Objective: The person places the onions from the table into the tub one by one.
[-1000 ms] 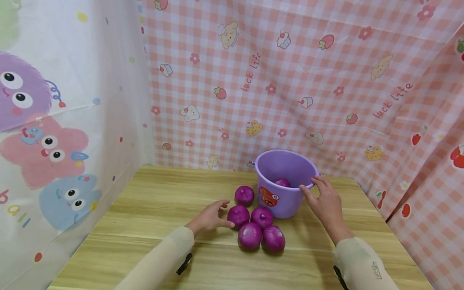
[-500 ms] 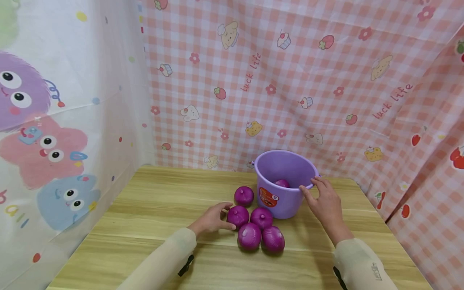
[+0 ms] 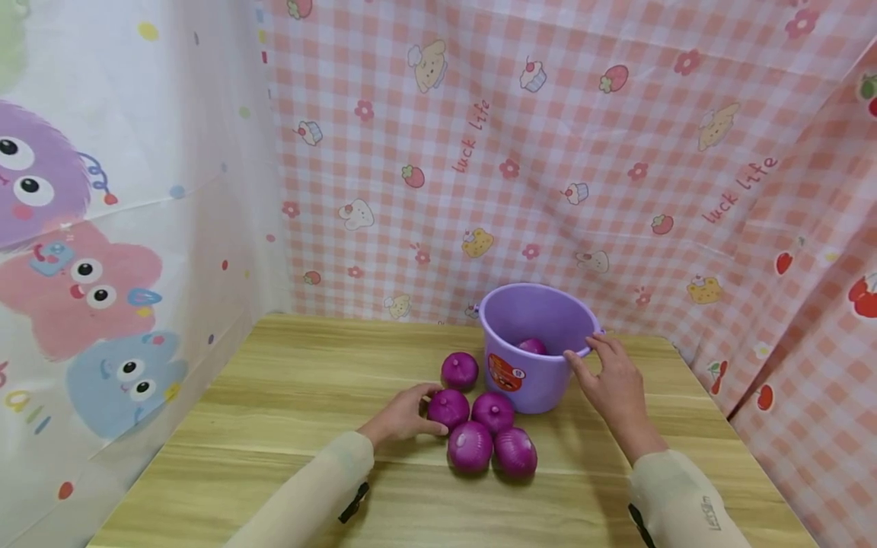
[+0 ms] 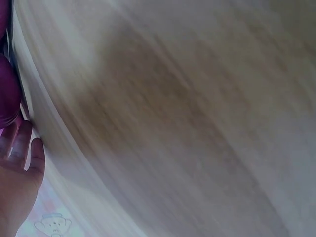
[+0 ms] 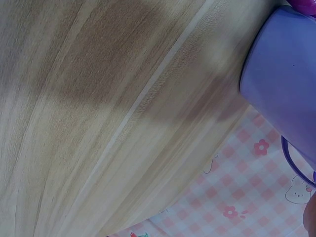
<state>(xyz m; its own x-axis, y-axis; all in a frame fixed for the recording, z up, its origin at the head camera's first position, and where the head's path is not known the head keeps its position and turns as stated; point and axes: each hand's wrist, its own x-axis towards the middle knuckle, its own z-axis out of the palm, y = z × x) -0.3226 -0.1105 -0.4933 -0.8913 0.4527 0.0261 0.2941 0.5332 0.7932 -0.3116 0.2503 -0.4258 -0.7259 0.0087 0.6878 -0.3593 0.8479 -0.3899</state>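
My left hand curls round the left side of a purple onion, thumb in front and fingers behind. In the left wrist view, the fingers show at the edge against part of an onion. My right hand grips the right side of the rim of a purple bucket, which stands upright on the table. Inside the bucket lies an onion, partly hidden by the front wall. Beside the held onion sit more onions: one behind, one to its right, and two in front.
The wood-grain table ends just behind the bucket, where a pink checked cloth hangs. A white cartoon-print cloth hangs to the left. The bucket's handle hangs down its far side in the right wrist view.
My left hand has moved slightly right, closing in on the left onion until its fingers and thumb meet it. The right hand, the bucket and the other onions stay in place.
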